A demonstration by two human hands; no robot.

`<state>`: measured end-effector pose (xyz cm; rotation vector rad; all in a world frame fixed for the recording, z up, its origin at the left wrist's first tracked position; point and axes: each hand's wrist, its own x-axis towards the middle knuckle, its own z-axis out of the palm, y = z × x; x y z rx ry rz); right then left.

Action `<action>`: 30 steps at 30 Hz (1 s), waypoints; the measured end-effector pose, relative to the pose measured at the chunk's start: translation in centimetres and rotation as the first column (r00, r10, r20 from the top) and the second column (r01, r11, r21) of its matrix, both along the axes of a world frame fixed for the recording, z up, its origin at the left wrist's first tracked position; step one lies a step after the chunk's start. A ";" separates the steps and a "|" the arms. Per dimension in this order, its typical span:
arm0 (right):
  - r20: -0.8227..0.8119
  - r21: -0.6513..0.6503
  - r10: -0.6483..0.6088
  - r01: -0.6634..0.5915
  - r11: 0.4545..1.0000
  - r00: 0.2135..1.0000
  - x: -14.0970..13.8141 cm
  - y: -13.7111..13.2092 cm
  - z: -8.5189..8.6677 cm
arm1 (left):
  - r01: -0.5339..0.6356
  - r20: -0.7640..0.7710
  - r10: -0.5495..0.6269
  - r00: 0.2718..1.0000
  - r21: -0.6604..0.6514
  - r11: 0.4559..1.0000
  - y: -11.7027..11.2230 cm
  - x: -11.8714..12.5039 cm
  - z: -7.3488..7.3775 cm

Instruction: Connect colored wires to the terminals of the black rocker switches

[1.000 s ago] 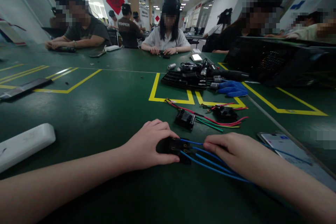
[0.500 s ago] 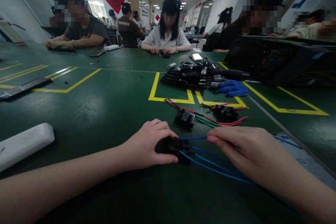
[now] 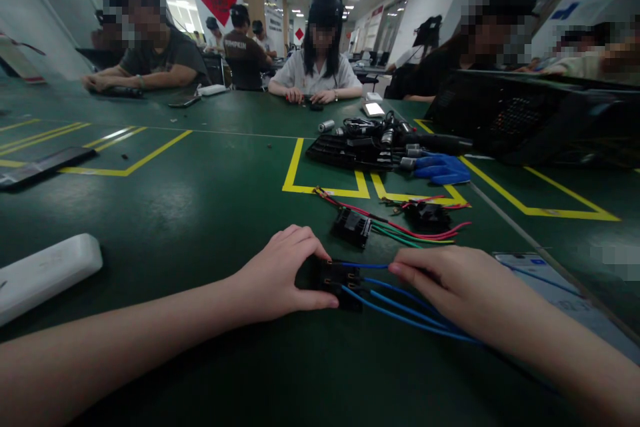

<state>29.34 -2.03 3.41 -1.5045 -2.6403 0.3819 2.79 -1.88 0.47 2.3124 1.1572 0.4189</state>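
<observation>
The left hand [image 3: 280, 277] pins a black connector [image 3: 336, 278] to the counter [image 3: 200, 207], grip around it. The right hand [image 3: 453, 283] pinches its far blue wire [image 3: 367, 265].

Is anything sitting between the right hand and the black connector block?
Nothing visible. Only the blue wires span the gap from the right hand to the black connector block, which the left hand grips from the opposite side.

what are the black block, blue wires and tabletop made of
Black block, held by the left hand: likely moulded plastic, matte, with small metal-looking terminals.
Blue wires, pinched by the right hand: smooth plastic or rubber insulation; they bend in loose curves.
Table: dark green mat, probably rubber or vinyl, with dull light reflections.
</observation>
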 end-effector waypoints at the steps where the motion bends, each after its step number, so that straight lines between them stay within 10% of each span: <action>1: -0.048 0.056 0.026 -0.023 0.998 0.999 0.0 -0.1 0.2 | 0.001 0.005 -0.001 1.000 -0.003 1.000 0.0 0.0 0.0; 8: -0.193 0.255 0.154 -0.102 0.962 0.969 -0.1 -0.5 0.5 | 0.025 0.016 -0.025 1.000 0.014 1.000 0.1 -0.2 -0.1; 15: 0.013 -0.077 0.009 -0.008 0.997 1.000 0.2 0.0 -0.4 | 0.036 0.023 -0.037 0.999 0.027 0.999 0.1 -0.1 0.0; 21: 0.023 -0.079 -0.011 0.013 0.997 1.000 -0.1 0.0 -0.5 | 0.042 0.031 -0.043 0.999 0.039 0.998 0.1 -0.1 0.1; 30: -0.081 0.413 0.168 -0.120 0.903 0.982 -0.2 -0.7 0.6 | 0.042 0.018 -0.042 0.999 0.047 0.998 0.2 -0.2 -0.1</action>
